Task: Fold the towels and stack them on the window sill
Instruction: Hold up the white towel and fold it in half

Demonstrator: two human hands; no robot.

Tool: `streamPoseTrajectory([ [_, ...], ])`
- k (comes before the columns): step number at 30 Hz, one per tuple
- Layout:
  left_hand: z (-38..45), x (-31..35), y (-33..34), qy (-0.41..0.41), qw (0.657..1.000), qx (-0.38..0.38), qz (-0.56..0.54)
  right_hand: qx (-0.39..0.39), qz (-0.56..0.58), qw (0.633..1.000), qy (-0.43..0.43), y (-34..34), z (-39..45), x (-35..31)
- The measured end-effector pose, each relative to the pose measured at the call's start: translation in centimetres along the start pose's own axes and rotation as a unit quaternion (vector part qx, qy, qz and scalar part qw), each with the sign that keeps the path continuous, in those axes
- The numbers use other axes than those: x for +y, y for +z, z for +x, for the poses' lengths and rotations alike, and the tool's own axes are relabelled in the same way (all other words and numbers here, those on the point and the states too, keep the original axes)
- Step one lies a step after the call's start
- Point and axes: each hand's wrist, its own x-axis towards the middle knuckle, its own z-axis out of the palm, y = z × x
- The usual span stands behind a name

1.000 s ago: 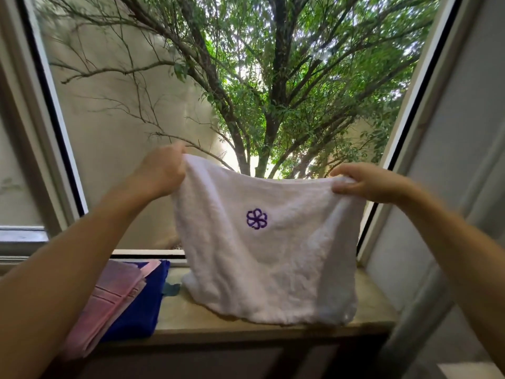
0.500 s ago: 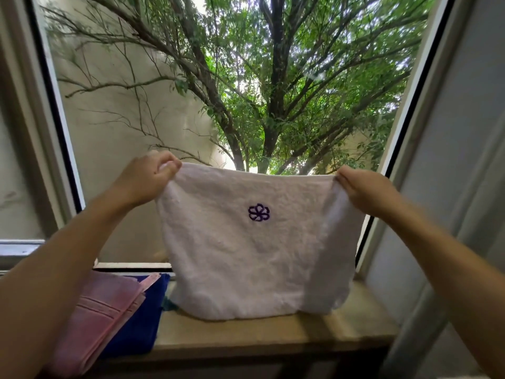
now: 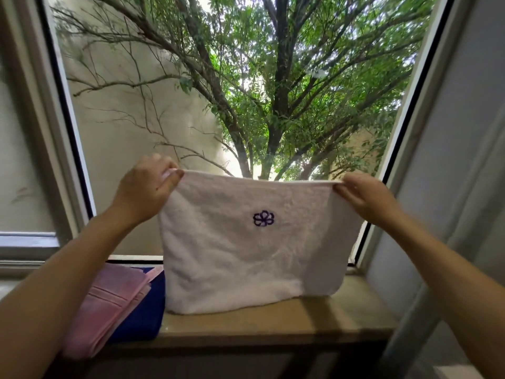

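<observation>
My left hand [image 3: 146, 191] pinches the top left corner of the white towel [image 3: 246, 250], and my right hand [image 3: 364, 196] pinches the top right corner, so the top edge runs taut between them. The towel hangs flat in front of the window, purple flower [image 3: 263, 218] facing me, its bottom edge touching or just above the window sill [image 3: 273, 321]. I judge the next fold should bring the two corners together evenly, so I would keep both pinches firm and the top edge level, letting the sill steady the hem. A pink towel [image 3: 106, 305] lies folded over a blue towel [image 3: 143, 315] at the left of the sill; this one should land squarely on that pile.
</observation>
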Motion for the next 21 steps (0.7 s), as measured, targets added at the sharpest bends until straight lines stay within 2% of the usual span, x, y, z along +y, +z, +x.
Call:
streamPoseTrajectory([
  [2,-0.7,0.1,0.4,-0.004,0.998,-0.053,-0.027,-0.069,0.038,0.997,0.02,0.1,-0.7,0.6],
  [6,1.1,0.5,1.1,-0.032,0.995,-0.087,-0.035,-0.22,0.001,0.974,0.044,0.2,0.3,1.3],
  [7,2.0,0.6,1.2,-0.035,0.994,-0.1,-0.025,-0.237,-0.014,0.97,0.053,0.3,1.1,1.5],
  [8,3.0,0.7,1.3,-0.034,0.993,-0.11,-0.015,-0.229,-0.035,0.971,0.059,0.3,2.0,1.8],
  [10,5.2,1.0,1.1,-0.024,0.996,-0.09,-0.005,-0.148,-0.057,0.985,0.068,-0.2,3.8,2.1],
  [12,7.1,1.6,0.3,-0.03,0.999,-0.015,-0.009,-0.045,-0.07,0.994,0.074,-1.0,5.2,1.9],
  [14,8.0,2.1,-0.7,-0.04,0.998,0.053,-0.007,0.014,-0.077,0.995,0.064,-1.5,5.9,1.3],
  [17,7.5,2.3,-0.9,-0.049,0.997,0.066,-0.012,0.025,-0.088,0.995,0.037,-1.6,5.5,0.2],
  [21,5.3,1.4,-0.2,-0.079,0.996,-0.008,-0.039,-0.051,-0.06,0.996,0.031,-0.2,4.2,0.1],
])
